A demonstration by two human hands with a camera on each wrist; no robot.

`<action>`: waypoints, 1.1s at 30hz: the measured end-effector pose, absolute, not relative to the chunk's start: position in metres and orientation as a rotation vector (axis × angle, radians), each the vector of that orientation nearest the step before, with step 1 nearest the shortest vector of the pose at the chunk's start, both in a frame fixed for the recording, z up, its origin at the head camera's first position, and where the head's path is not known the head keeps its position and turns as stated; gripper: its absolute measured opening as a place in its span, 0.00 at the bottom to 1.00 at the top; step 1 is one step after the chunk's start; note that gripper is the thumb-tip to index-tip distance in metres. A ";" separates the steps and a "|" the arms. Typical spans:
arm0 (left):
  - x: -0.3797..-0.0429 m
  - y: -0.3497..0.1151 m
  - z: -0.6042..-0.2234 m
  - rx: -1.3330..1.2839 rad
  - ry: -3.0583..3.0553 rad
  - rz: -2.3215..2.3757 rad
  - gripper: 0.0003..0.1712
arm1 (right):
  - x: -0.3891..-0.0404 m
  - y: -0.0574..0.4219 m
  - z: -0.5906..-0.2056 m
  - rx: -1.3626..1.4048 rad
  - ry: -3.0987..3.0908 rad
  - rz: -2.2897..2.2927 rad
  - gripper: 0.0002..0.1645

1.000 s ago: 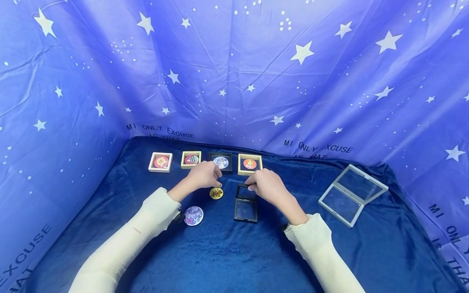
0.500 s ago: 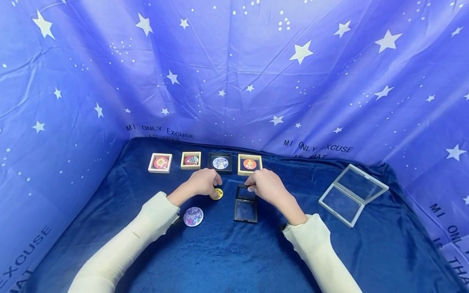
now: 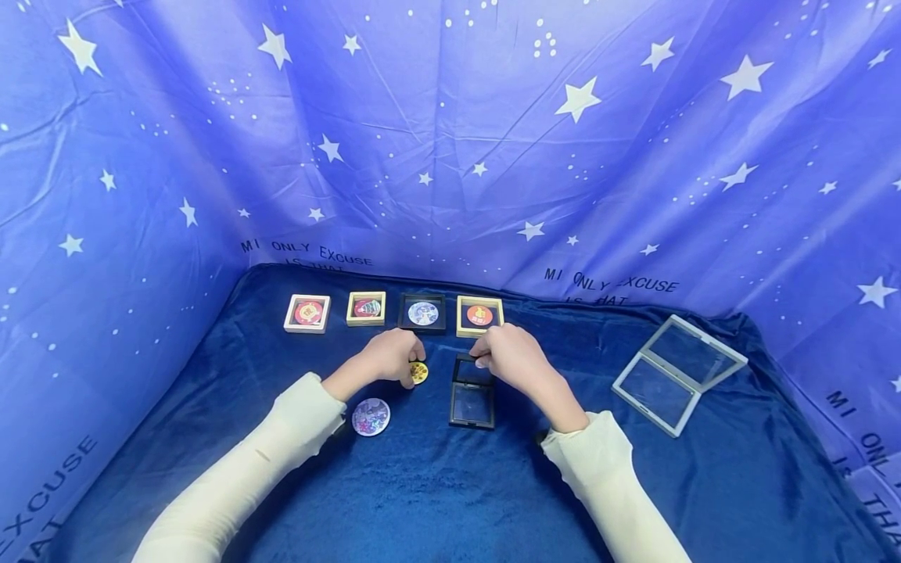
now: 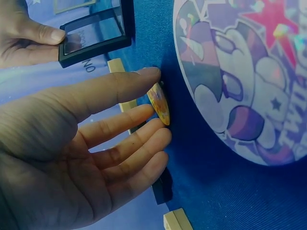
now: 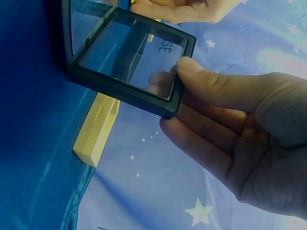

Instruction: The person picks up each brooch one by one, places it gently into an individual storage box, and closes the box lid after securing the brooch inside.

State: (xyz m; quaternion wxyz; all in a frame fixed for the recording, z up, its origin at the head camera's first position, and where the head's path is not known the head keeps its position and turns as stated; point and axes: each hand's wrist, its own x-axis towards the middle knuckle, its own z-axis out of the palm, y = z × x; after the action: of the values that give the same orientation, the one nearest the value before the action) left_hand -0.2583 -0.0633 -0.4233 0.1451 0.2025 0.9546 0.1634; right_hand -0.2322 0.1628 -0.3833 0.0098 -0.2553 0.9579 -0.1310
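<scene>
In the head view my left hand [image 3: 389,353] is at a small yellow round badge [image 3: 420,373] on the blue cloth. The left wrist view shows this badge [image 4: 160,104] edge-on, pinched between thumb and fingertips. My right hand [image 3: 517,356] grips the raised half of an open black display frame [image 3: 473,405] with clear film windows; its other half lies flat on the cloth. Thumb and fingers hold the rim of that frame [image 5: 120,93] in the right wrist view. A larger purple badge with a cartoon pony [image 3: 371,417] lies nearer, below my left hand.
Along the back stand a white frame [image 3: 306,330], a small wooden frame [image 3: 366,321], a black frame [image 3: 439,327] and another wooden frame [image 3: 461,328], each with a round badge inside. A larger pale frame [image 3: 686,414] stands open at the right. A starry curtain [image 3: 450,141] hangs behind.
My left hand has come down and toward me onto the yellow badge, and its fingers have closed about its edge. The right hand stays on the black frame.
</scene>
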 end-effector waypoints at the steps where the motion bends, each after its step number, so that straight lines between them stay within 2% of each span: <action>1: -0.258 -0.063 -0.423 0.584 2.749 0.476 0.26 | -0.232 0.164 -0.383 -0.796 2.980 -0.419 0.08; 14: -0.258 -0.064 -0.425 0.587 2.739 0.513 0.24 | -0.231 0.182 -0.375 -0.750 2.874 -0.547 0.13; 33: -0.259 -0.066 -0.430 0.611 2.767 0.550 0.22 | -0.232 0.194 -0.377 -0.656 2.861 -0.573 0.10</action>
State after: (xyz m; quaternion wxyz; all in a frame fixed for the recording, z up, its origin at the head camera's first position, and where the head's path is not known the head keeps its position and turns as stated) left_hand -0.2585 -0.0656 -0.4295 0.1273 0.2101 0.9508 0.1888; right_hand -0.2318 0.1941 -0.3775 0.0753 -0.2187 0.9539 -0.1911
